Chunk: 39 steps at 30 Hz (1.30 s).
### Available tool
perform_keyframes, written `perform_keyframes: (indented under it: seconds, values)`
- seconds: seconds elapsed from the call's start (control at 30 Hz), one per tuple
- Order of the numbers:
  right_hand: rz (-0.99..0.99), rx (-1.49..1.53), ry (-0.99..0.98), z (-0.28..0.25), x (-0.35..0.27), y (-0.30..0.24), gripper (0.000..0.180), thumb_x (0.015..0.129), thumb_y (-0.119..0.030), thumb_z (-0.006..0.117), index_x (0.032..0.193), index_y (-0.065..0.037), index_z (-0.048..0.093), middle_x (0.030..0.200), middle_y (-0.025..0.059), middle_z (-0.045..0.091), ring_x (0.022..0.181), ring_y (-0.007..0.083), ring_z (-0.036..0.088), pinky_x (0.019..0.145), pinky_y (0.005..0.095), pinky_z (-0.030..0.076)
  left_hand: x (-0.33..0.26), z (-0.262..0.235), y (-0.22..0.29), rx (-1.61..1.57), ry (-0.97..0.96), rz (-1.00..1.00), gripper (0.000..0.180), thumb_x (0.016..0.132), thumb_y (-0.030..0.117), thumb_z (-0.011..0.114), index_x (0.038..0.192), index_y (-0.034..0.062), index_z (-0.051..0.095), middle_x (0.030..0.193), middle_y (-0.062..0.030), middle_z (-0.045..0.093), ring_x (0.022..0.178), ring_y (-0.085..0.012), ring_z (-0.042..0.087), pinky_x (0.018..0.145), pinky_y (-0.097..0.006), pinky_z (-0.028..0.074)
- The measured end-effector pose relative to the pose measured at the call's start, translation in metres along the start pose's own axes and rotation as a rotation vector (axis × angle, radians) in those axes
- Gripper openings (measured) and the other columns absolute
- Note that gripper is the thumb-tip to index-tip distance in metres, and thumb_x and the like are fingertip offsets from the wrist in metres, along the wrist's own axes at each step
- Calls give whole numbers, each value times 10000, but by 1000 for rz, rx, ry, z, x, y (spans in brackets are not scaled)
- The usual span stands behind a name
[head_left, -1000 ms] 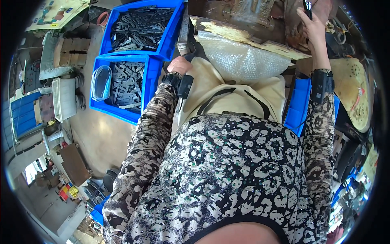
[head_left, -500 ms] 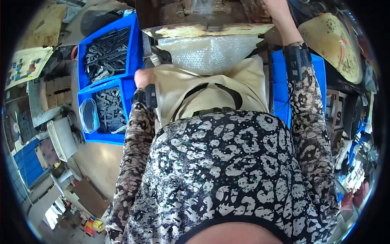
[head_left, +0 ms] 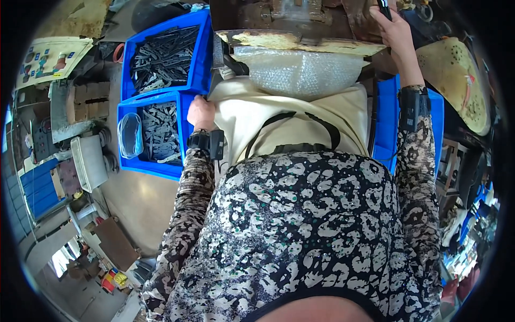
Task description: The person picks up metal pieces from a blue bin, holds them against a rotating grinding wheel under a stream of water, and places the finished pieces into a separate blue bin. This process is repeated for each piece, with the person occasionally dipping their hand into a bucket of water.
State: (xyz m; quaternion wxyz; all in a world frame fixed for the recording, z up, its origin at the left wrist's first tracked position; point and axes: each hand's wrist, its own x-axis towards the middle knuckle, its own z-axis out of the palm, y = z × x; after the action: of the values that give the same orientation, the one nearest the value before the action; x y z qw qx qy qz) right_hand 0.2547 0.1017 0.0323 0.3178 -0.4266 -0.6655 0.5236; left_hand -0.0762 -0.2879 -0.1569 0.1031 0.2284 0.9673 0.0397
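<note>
Two arms (head_left: 416, 155) stretch forward: the right grip (head_left: 398, 36) grasps a black object (head_left: 384, 7) at its fingertips; the left grip (head_left: 201, 114) curls beside the cream apron (head_left: 241, 110), hold unclear, a blue bin (head_left: 184, 121) leftward.

Biggest change on my feed: the left hand (head_left: 201, 114) was up near 11:30 a second ago, and now it's down between 10 and 11 o'clock, right at the edge of the cream apron (head_left: 295, 126). The apron has opened out toward 10 o'clock too, where it was bunched in before. The right hand (head_left: 398, 40) dipped toward 1 o'clock half a second ago, which lost me the black tool (head_left: 384, 7); now it's back around 1:30 and the tool shows again, leaning toward 11. My view's also swung: the bench's ragged edge (head_left: 300, 41) sloped down toward 3 and now runs nearly level, and more of the right-side blue crate (head_left: 387, 102) shows at 2.
</note>
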Motion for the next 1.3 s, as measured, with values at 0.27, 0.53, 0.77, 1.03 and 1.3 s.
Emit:
perform_keyframes:
  seconds: [0.27,0.53,0.77,1.03,1.3]
  values:
    - [40,-74,-7,17,-23,0,180,903,-254,668,1023,-121,670,568,-123,384,420,-12,301,394,192,184,19,-30,45,65,-181,48,395,858,418,540,1037,90,667,1078,-182,670,1018,-348,639,849,-439,520]
    - [83,-106,-52,25,-38,8,188,905,-252,665,1033,-115,665,571,-116,396,416,-9,285,390,198,189,56,15,24,86,-314,155,497,849,532,532,1044,112,711,1109,-120,676,1054,-331,629,869,-432,512]
    - [159,-327,-78,0,-53,72,214,877,-245,683,979,-56,671,631,-89,495,503,6,366,440,217,257,49,35,43,130,-187,187,470,842,527,535,893,99,725,952,-161,689,898,-345,658,753,-438,525]
    - [216,-363,-377,33,-95,100,218,848,-221,688,934,-22,662,706,-50,561,647,33,456,542,240,361,126,118,-108,-113,-125,483,212,763,340,643,762,132,682,779,-111,681,799,-297,667,665,-436,518]
    - [129,-419,-293,18,-95,113,172,862,-219,681,936,-64,665,639,-73,494,528,27,374,456,229,264,117,110,-52,-119,-74,458,206,694,319,684,822,160,717,811,-121,687,782,-318,664,673,-423,527]
